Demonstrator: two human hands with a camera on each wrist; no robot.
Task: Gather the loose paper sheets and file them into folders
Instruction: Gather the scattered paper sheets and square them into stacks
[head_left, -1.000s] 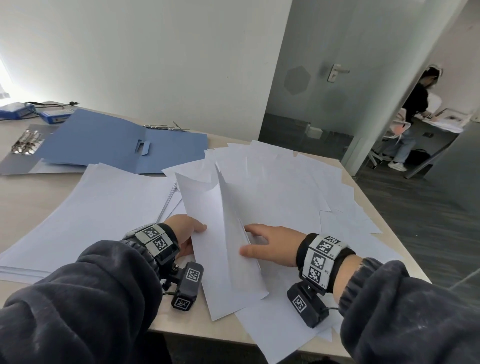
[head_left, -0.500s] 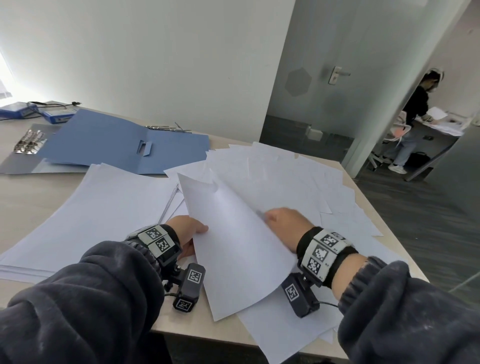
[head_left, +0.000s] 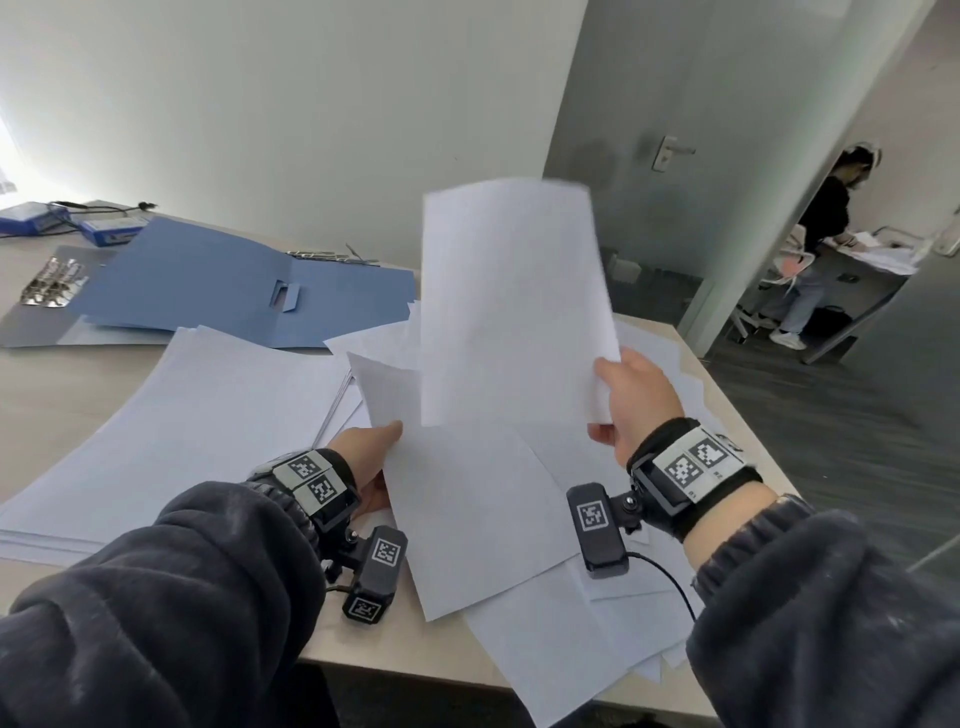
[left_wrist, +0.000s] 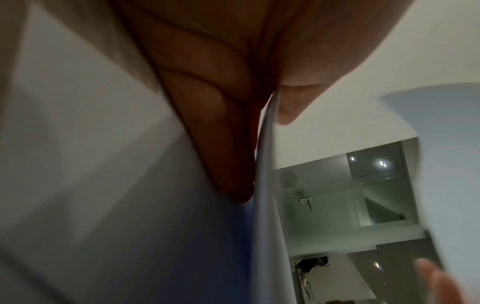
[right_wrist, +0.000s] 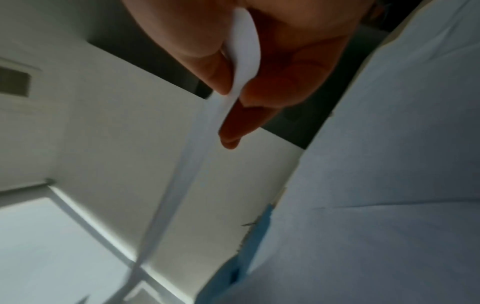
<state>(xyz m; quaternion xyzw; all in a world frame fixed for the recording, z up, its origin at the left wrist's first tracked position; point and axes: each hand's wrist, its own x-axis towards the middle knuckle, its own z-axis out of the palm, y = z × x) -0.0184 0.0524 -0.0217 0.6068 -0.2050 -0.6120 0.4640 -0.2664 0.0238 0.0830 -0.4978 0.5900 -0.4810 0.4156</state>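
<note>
While our right hand (head_left: 631, 402) pinches one raised sheet (head_left: 511, 301) by its right edge only, the paper stands nearly upright with nothing supporting its far end, so we judge it could flop, crease at the pinch or slip free if we swing it fast; its top edge is blurred. Our left hand (head_left: 366, 457) grips a second sheet (head_left: 467, 514) at its left edge, thumb on top and fingers beneath, as the left wrist view shows; dragging this one may pull neighbouring pages off the near edge of the table (head_left: 47, 415), since several already overhang there

Every sheet looks plain white, thin and unmarked. Loose sheets (head_left: 670, 364) lie fanned untidily across the right side of the table, overlapping at odd angles. To the left sits a squarer stack (head_left: 182, 431) of pages. Beyond it, at the far left, an open blue folder (head_left: 234, 291) lies flat, well apart from both hands, so a limp page has some way to travel
</note>
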